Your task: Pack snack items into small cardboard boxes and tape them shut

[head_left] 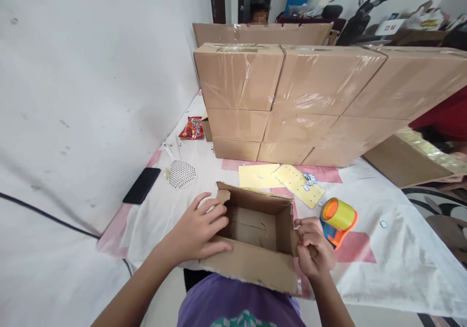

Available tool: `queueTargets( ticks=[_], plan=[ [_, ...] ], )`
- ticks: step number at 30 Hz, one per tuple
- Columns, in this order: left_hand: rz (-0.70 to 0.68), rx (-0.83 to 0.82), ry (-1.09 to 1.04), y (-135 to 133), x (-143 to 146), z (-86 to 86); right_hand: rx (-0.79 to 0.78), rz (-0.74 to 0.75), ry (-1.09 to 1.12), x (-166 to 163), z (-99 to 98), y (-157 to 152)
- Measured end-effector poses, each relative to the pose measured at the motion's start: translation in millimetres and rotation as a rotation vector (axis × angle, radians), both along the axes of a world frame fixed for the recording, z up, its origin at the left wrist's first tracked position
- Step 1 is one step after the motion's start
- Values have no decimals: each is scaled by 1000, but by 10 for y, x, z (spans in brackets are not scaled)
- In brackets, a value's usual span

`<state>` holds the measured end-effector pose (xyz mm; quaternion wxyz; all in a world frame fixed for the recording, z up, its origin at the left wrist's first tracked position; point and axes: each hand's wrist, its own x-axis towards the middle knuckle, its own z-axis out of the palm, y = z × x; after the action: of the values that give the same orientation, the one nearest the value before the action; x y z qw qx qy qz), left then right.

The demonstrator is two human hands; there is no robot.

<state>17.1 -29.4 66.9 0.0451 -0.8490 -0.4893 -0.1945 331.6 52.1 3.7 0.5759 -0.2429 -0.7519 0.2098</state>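
An open cardboard box (255, 264) lies in front of me at the table's near edge, its long front flap folded out toward me. Across its left side rests my left hand (200, 227), fingers spread over the edge and thumb on the front flap. My right hand (315, 250) has its fingers curled and pinched at the box's right edge. Just beyond that hand sits a yellow tape roll (343, 215) in an orange and blue dispenser (339, 239). Behind the box lie a plain yellow paper strip (257, 177) and a dotted yellow cutout (297, 186).
Taped cardboard boxes (306, 88) form a wall across the table's back. At left are a black phone (142, 186), a white fly swatter (182, 173) and a red packet (192, 128). A person (259, 13) is behind the boxes. A white wall (91, 74) borders the left.
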Motion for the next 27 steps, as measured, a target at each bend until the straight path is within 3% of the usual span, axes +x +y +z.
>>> queueTargets(
  ticks=[4,7,9,12,15,18,21,23,27],
  plan=[
    [136,181,-81,18,-18,-173,-65,-43,34,165,-69,-69],
    [234,251,-154,-3,-6,-324,-20,-93,-58,311,-76,-65],
    [250,253,-161,-21,17,-401,82,-147,-230,394,-25,-36],
    [165,207,-139,-31,42,-439,268,-179,-512,469,121,9],
    [132,173,-119,-16,22,-420,272,-245,-591,493,245,45],
    [248,171,-135,1,-22,-465,250,-324,-576,514,237,81],
    [282,167,-227,9,-37,-673,253,-250,-531,535,101,85],
    [269,117,-350,27,-28,-889,175,-184,-482,528,-9,58],
    [301,-33,-679,69,-69,-1266,40,-234,-352,475,-140,-27]
  ],
)
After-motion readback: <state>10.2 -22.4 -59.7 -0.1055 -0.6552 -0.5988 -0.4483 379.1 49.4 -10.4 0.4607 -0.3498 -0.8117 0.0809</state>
